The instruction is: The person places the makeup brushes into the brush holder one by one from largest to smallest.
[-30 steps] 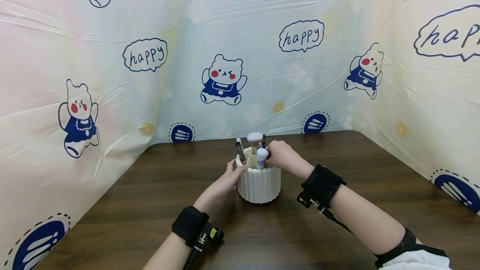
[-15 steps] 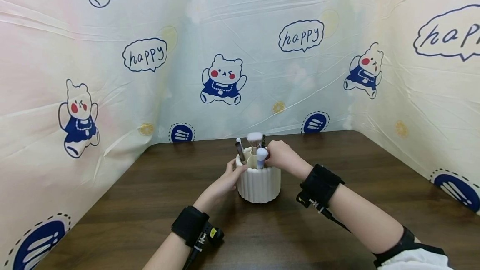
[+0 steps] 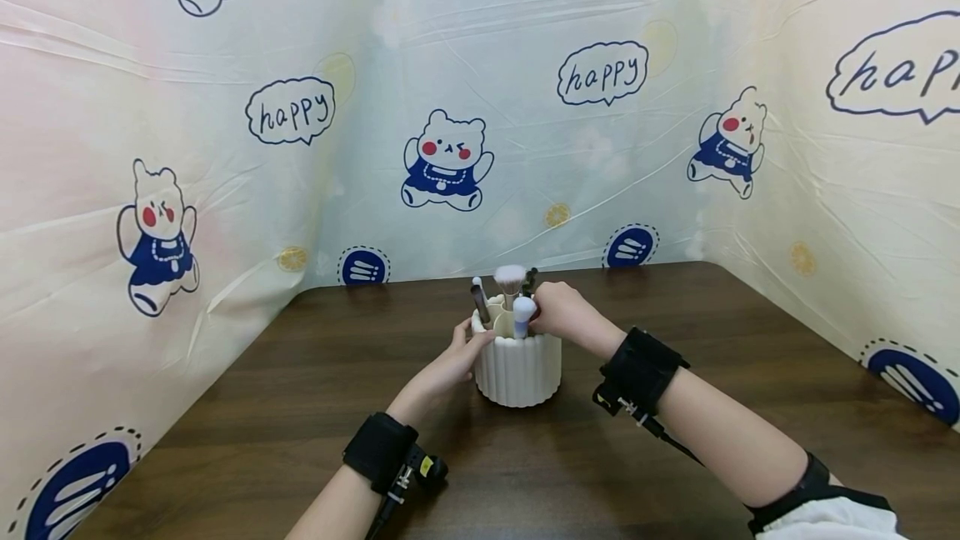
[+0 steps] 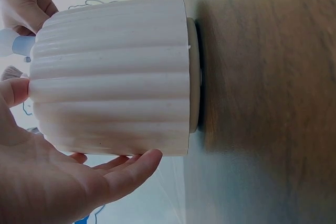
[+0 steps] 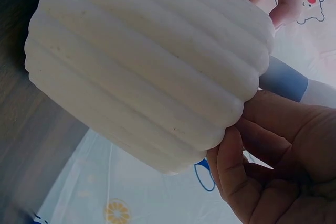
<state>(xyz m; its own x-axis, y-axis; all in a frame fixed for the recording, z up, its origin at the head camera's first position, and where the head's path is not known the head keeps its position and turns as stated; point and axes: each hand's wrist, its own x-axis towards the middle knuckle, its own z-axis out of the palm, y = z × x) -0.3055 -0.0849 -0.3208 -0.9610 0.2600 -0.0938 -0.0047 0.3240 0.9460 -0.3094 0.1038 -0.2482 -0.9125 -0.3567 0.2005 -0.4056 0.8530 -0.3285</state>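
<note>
A white ribbed brush holder (image 3: 517, 373) stands upright on the wooden table with several makeup brushes in it. My left hand (image 3: 453, 352) grips its left side, thumb at the rim and fingers along the wall; the left wrist view shows these fingers (image 4: 134, 174). At the right rim, my right hand (image 3: 566, 311) has its fingers curled beside a dark makeup brush (image 3: 529, 280) and seems to pinch it; the grip is mostly hidden. A white-tipped brush (image 3: 522, 315) stands in front, a fluffy brush (image 3: 510, 277) behind it, and a dark-handled brush (image 3: 480, 302) leans at the left.
The brown wooden table (image 3: 315, 407) extends around the holder on all sides. A pale printed sheet (image 3: 450, 65) hangs behind it and along both sides. Each wrist wears a black strap (image 3: 645, 377) with a small camera and cable.
The top of the dark makeup brush beside my right hand has tilted slightly to the right. Both hands and the holder stay almost where they were.
</note>
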